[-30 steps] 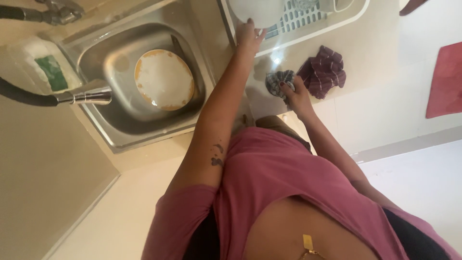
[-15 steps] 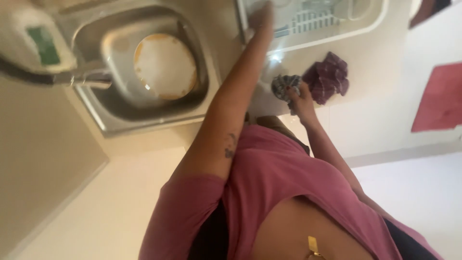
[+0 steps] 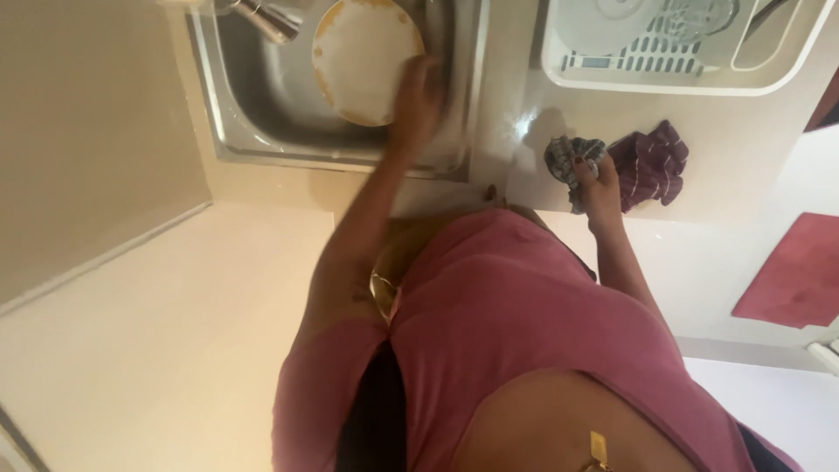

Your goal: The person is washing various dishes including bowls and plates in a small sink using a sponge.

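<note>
Left hand (image 3: 418,98) blurred on plate (image 3: 367,59) rim, upper centre; grip unclear. Right hand (image 3: 597,175) clutches grey cloth (image 3: 566,159). I'd pinch rim firmly, lift level.

A white dish rack (image 3: 559,74) sits on the pale desk (image 3: 752,131), beyond the right hand; it contains a white bowl and a slotted grey insert (image 3: 651,63). A crumpled maroon cloth (image 3: 651,166) lies just right of that hand. A metal faucet (image 3: 262,17) projects over the sink's far-left corner. A red mat (image 3: 791,275) lies on the floor.
</note>
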